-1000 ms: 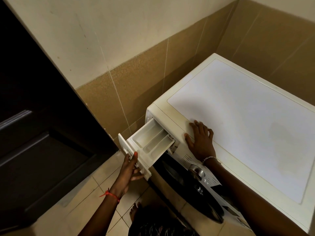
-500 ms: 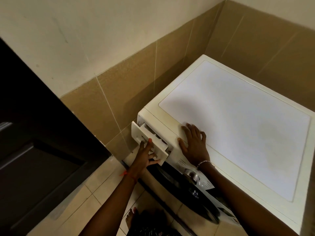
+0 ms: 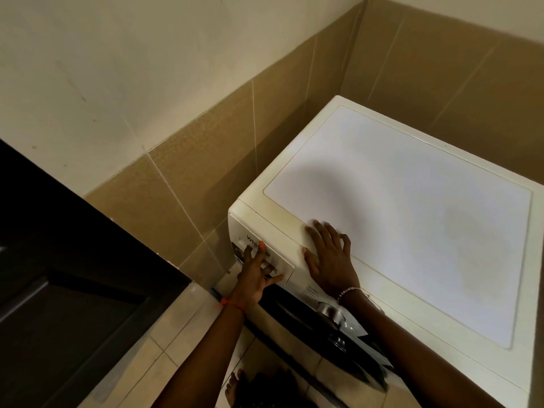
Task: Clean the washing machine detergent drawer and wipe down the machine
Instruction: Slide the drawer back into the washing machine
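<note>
A white front-loading washing machine (image 3: pixel 412 207) stands in a tiled corner. Its detergent drawer (image 3: pixel 281 262) sits at the top left of the front panel, pushed in flush with the panel. My left hand (image 3: pixel 256 275) presses flat against the drawer front with spread, straight fingers. My right hand (image 3: pixel 329 260) rests palm down on the front edge of the machine's top, fingers spread. A silver dial (image 3: pixel 328 310) and the dark round door (image 3: pixel 318 325) lie below my right wrist.
A dark wooden door (image 3: pixel 73 290) stands to the left of the machine, with a narrow strip of pale tiled floor (image 3: pixel 176 343) between. Brown wall tiles (image 3: pixel 191 187) close in behind and to the right. My bare foot (image 3: pixel 234 387) shows on the floor below.
The drawer was pulled out a second ago; my left hand has pushed it back until it sits flush. My right hand has stayed on the machine's top.
</note>
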### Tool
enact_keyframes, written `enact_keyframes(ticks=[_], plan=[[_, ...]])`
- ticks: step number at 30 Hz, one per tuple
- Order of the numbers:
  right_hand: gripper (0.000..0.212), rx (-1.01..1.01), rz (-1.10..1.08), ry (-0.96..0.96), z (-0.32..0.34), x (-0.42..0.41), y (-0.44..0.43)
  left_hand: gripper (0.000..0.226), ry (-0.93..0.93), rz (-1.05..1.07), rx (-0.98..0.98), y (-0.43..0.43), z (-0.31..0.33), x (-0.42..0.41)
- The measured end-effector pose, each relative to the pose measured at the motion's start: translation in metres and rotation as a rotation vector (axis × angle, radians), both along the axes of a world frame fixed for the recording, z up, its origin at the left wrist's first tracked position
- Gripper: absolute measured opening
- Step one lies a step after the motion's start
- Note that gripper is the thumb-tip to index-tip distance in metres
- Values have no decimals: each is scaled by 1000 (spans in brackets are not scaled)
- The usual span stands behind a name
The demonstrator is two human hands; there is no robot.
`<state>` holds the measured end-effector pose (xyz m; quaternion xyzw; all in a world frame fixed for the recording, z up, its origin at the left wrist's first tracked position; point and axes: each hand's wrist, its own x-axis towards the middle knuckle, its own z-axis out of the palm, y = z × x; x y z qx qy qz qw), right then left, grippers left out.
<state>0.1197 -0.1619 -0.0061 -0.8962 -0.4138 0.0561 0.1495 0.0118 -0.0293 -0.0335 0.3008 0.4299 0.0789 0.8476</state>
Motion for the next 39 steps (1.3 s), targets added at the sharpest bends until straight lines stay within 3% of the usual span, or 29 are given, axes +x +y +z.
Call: enact_keyframes(ticks=[5, 20, 32, 39], plan=[[68, -16, 5, 2, 1, 0, 0, 38, 6, 4, 4, -1, 1, 2], [73, 5, 2, 17, 4, -1, -2, 50, 22, -33, 5, 2, 3, -4], [68, 42, -4, 17, 4, -1, -2, 25, 10, -8, 36, -5, 0, -76], [72, 17, 1, -5, 4, -2, -2, 38, -14, 2, 3, -5, 1, -129]])
